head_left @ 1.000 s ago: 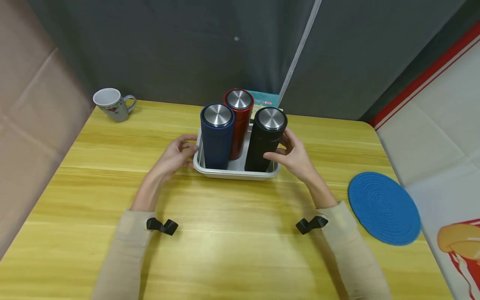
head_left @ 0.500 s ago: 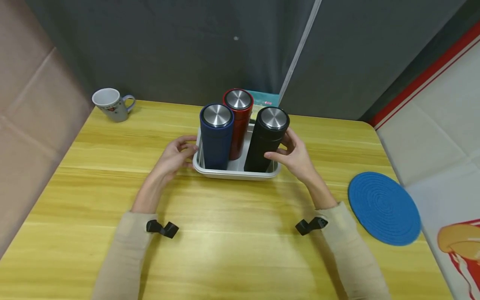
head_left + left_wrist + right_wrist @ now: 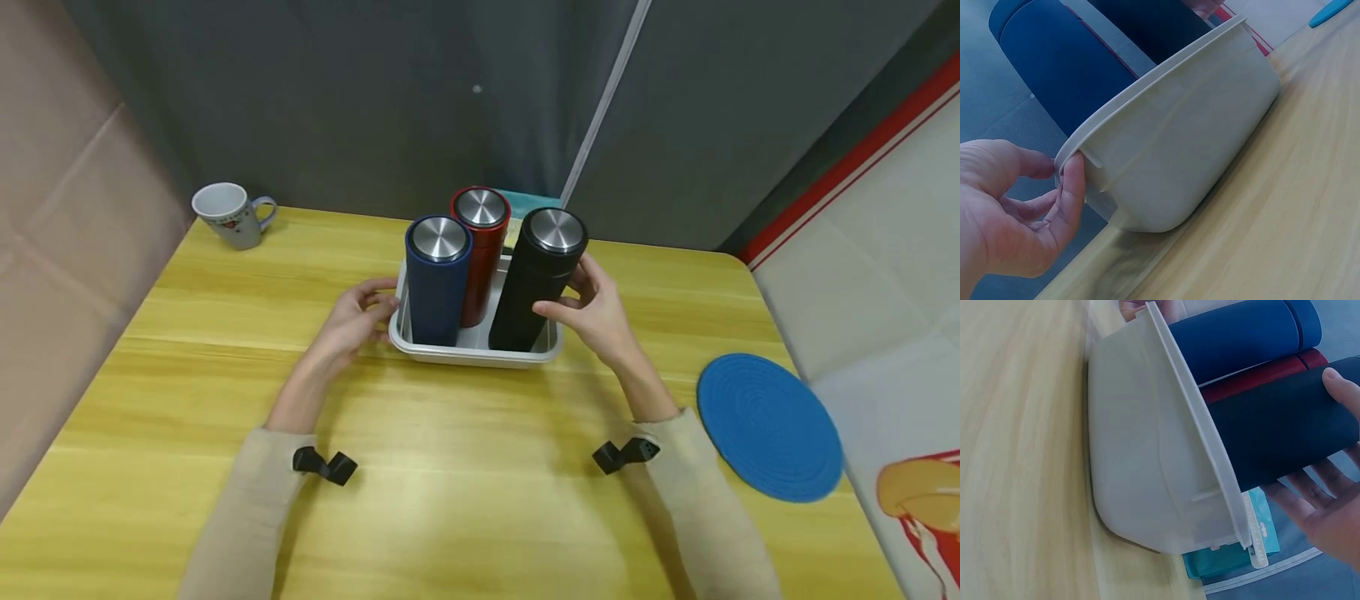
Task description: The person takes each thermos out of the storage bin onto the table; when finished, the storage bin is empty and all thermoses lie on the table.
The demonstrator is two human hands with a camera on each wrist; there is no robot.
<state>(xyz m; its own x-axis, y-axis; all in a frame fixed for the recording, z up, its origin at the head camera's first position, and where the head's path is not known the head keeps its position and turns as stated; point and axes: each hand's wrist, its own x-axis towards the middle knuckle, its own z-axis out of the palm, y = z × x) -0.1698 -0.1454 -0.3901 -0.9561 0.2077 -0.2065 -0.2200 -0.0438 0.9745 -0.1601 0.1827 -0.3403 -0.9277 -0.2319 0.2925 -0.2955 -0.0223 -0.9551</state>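
Note:
My right hand (image 3: 596, 312) grips a black thermos (image 3: 534, 279) with a steel-topped lid, thumb in front and fingers around its far side. The thermos leans to the right, its lower end still inside a white plastic bin (image 3: 480, 358). At the bin's left end, my left hand (image 3: 358, 317) pinches the rim between thumb and fingers, as the left wrist view shows. A blue thermos (image 3: 437, 287) stands upright in the left part of the bin. Behind it stands a red thermos (image 3: 483, 250), partly hidden by the blue one.
Behind the bin is a teal box (image 3: 1229, 556), mostly hidden in the head view. A grey mug (image 3: 236, 218) stands at the table's back left corner. A round blue placemat (image 3: 771, 427) lies on the right. A dark curtain (image 3: 375, 100) hangs along the back edge.
The black thermos has tilted further right and its lid sits slightly higher in my right hand. My left hand keeps its place on the bin's rim. The head view has shifted a little.

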